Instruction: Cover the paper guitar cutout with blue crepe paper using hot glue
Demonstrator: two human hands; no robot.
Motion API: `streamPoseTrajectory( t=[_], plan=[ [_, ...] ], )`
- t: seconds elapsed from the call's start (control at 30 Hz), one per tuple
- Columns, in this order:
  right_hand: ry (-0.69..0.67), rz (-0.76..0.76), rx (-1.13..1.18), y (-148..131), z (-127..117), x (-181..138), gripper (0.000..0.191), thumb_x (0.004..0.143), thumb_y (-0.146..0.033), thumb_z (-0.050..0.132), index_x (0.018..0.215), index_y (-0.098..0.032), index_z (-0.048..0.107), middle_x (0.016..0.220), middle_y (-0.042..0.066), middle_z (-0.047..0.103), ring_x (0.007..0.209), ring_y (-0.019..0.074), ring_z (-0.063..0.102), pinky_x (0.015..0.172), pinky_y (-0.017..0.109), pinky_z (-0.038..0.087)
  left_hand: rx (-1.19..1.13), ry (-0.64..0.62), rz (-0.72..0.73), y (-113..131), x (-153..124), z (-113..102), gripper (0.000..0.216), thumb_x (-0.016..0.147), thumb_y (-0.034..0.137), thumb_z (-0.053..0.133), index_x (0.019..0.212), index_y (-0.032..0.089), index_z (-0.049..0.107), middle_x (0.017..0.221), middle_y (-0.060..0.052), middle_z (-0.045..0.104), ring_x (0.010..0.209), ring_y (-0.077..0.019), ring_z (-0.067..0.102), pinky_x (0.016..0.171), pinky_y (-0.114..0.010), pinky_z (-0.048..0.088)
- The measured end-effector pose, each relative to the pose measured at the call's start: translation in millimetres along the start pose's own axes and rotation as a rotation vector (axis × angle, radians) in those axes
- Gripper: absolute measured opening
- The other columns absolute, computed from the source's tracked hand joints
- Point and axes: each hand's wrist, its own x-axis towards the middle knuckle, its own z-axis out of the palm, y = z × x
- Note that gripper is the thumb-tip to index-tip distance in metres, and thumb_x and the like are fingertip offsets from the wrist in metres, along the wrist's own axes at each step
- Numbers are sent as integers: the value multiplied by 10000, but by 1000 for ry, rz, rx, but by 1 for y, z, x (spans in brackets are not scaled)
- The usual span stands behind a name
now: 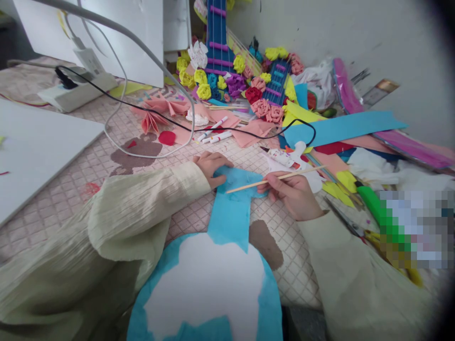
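In the head view, a blue guitar-shaped cutout [229,215] lies in front of me, its wide body toward me and its neck pointing away. A large irregular white patch [206,279] covers much of the body. My left hand [211,168] grips the left edge of the blue head end, thumb near the edge and fingers bent beyond it. Between the thumb and fingers of my right hand [289,192] is a thin wooden stick [249,185], slanting across the head end with its tip over the blue surface. The right fingertips touch the right edge of that end.
Behind are decorated blue paper guitars [216,42] with paper roses. White markers [216,132], a glue gun [284,156] and a looping black cable [156,111] lie nearer. Scissors [343,218] and a green tube [382,213] are at right; a power strip [78,90] and white board [39,151] at left.
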Motion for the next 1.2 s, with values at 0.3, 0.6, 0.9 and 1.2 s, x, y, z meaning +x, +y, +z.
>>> streamPoseTrajectory(
  t=[0.3, 0.6, 0.9, 1.2],
  plan=[
    [-17, 3, -4, 0, -1, -1, 129, 735, -295, 628, 711, -174, 663, 645, 33, 666, 560, 119, 581, 391, 198, 365, -22, 15, 30, -4, 1, 2, 399, 711, 302, 471, 1101, 245, 535, 1127, -24, 541, 1042, -248, 431, 876, -411, 306],
    [-4, 30, -11, -2, -3, -2, 140, 718, -298, 640, 686, -163, 659, 608, 30, 652, 551, 120, 579, 397, 202, 369, -9, 10, 29, -4, 0, 2, 392, 717, 297, 477, 1103, 250, 530, 1123, -24, 539, 1049, -251, 428, 849, -407, 313],
    [15, 37, 28, -2, -2, -1, 137, 699, -306, 655, 703, -169, 663, 624, 37, 663, 564, 131, 592, 394, 203, 368, -9, 7, 9, 0, -1, -1, 392, 715, 295, 473, 1098, 242, 534, 1126, -26, 540, 1046, -255, 429, 821, -399, 324],
    [4, 54, -9, -5, -2, -2, 164, 705, -307, 647, 660, -150, 653, 576, 34, 641, 527, 118, 572, 402, 205, 367, 0, 1, 20, -3, 0, 1, 392, 718, 308, 472, 1100, 248, 535, 1123, -23, 540, 1039, -250, 430, 827, -393, 319]
  ],
)
